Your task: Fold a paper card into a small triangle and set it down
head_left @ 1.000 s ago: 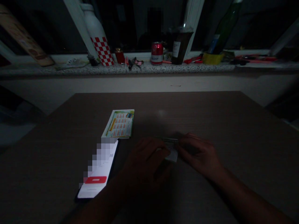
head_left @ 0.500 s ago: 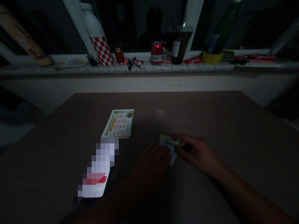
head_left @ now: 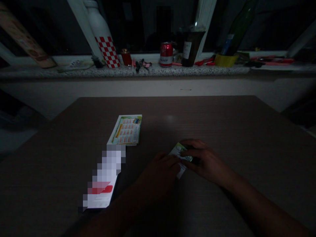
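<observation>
Near the front middle of the dark wooden table, a small printed paper (head_left: 178, 150), white with green edging, lies at a slant between my two hands. My left hand (head_left: 164, 171) presses it from the left, its fingers bent over the lower left part. From the right, my right hand (head_left: 203, 158) grips the paper's right edge between thumb and fingers. Both hands cover much of the print. Farther back to the left lies a stack of printed calendar cards (head_left: 127, 130), green-bordered with rows of red and blue figures. The lighting is dim.
A lit phone (head_left: 105, 184), partly blurred out, lies beside my left forearm on the table (head_left: 209, 115). Along the granite windowsill (head_left: 153, 70) stand a checkered bottle (head_left: 107, 49), a red can (head_left: 166, 54), a dark plastic cup (head_left: 191, 49) and a green bottle (head_left: 237, 29).
The paper has turned, and its green strip, raised before on the right side, now lies lower under my right fingers. My right hand's fingers have come down over it. The left hand has barely moved.
</observation>
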`<state>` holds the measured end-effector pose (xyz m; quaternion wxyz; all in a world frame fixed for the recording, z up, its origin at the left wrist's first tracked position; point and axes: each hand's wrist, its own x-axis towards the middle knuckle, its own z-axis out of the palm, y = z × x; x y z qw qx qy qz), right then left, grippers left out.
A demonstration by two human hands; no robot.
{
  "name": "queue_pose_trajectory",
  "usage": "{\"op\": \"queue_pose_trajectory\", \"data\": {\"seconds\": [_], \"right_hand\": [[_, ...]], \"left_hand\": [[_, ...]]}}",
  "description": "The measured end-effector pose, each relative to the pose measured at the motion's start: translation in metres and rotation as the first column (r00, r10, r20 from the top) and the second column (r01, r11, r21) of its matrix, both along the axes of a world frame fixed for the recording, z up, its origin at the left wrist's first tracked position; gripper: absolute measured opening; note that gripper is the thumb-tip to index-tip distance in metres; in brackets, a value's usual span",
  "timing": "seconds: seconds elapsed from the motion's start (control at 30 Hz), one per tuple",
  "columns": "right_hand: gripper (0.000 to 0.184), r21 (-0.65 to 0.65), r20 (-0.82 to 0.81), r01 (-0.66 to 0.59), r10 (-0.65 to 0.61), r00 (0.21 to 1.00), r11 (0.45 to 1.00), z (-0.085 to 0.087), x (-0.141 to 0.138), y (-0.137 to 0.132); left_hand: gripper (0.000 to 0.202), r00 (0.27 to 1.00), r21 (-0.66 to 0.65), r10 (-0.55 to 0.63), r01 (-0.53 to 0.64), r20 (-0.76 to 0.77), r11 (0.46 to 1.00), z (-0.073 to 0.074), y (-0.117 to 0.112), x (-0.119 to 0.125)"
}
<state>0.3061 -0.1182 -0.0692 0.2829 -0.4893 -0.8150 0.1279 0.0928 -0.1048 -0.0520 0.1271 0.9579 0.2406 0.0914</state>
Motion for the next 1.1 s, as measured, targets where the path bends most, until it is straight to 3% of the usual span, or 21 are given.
{"op": "queue_pose_trajectory", "data": {"seconds": [0.23,0.5,0.73,1.1], "right_hand": [[0.017,-0.088,0.086,0.019,-0.011,0.996,0.996,0.000,0.001,-0.002],[0.018,-0.105,0.079,-0.031,0.039,0.996,0.994,0.008,-0.002,-0.004],[0.020,-0.164,0.061,-0.032,0.043,0.997,0.986,0.007,-0.001,-0.005],[0.025,-0.227,0.121,0.007,0.021,0.992,0.974,0.008,-0.002,-0.006]], "left_hand": [[0.025,0.999,-0.017,-0.050,0.050,-0.002,0.999,0.005,0.009,-0.008],[0.023,0.997,-0.008,-0.081,0.081,-0.010,0.997,0.007,0.013,-0.013],[0.019,0.994,-0.038,-0.103,0.103,-0.023,0.994,0.016,0.014,-0.013],[0.017,0.997,-0.112,0.071,-0.075,-0.044,0.991,0.014,0.014,-0.008]]}}
